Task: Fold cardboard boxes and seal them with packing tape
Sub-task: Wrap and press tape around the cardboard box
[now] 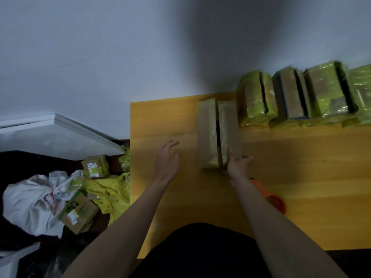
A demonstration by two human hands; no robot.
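A long cardboard box [208,135] lies on the yellow wooden table [301,167], its two top flaps nearly closed with a dark gap between them. My right hand [237,163] touches the box's near right corner, fingers loosely curved against the flap. My left hand [167,159] hovers over the table to the left of the box, fingers spread and holding nothing. An orange tape dispenser [275,201] sits on the table partly under my right forearm.
Several boxes wrapped in green tape [321,97] stand in a row at the table's far right against the wall. On the floor to the left lie a white bag [34,199], two small cardboard boxes [94,166] and yellow plastic [108,193].
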